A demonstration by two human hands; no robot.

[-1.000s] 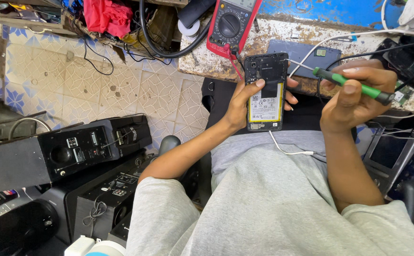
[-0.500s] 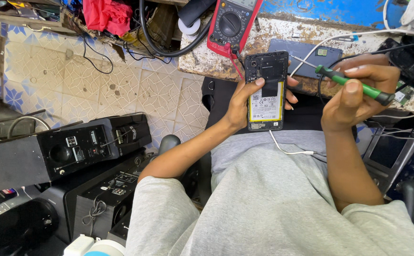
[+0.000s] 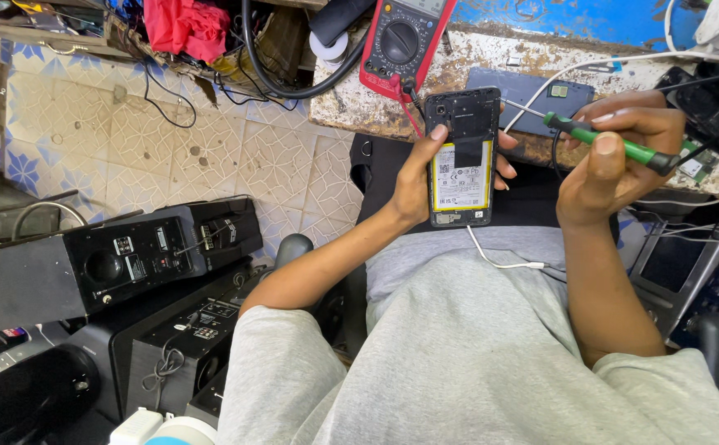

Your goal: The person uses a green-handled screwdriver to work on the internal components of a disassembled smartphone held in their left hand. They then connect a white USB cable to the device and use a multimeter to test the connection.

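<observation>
Grip: left hand [image 3: 415, 177] is wrapped around the phone [image 3: 461, 156], thumb up along its left edge, fingertips curling round its right edge; right hand [image 3: 615, 156] is closed around the screwdriver [image 3: 602, 140].
Left arm: forearm bare, rising from the lap at a slant toward the phone, wrist bent slightly back.
Right arm: forearm bare, coming up almost straight from the right knee, fist turned so the knuckles face left.
Bench [image 3: 541, 62]: worn, chipped top along the upper edge, just beyond both hands.
Speakers [image 3: 153, 255]: black boxes on the tiled floor, well left of the left arm.
Multimeter [image 3: 405, 41]: red and black, lying on the bench just above the phone.
Phone: back cover off, held upright over the lap at the bench edge, its labelled battery showing.
Screwdriver: green handle lying across the right fingers, thin shaft pointing left, tip near the phone's upper right corner; whether it touches cannot be told.
Cable [image 3: 499, 259]: white, trailing from below the phone across the grey shorts.
</observation>
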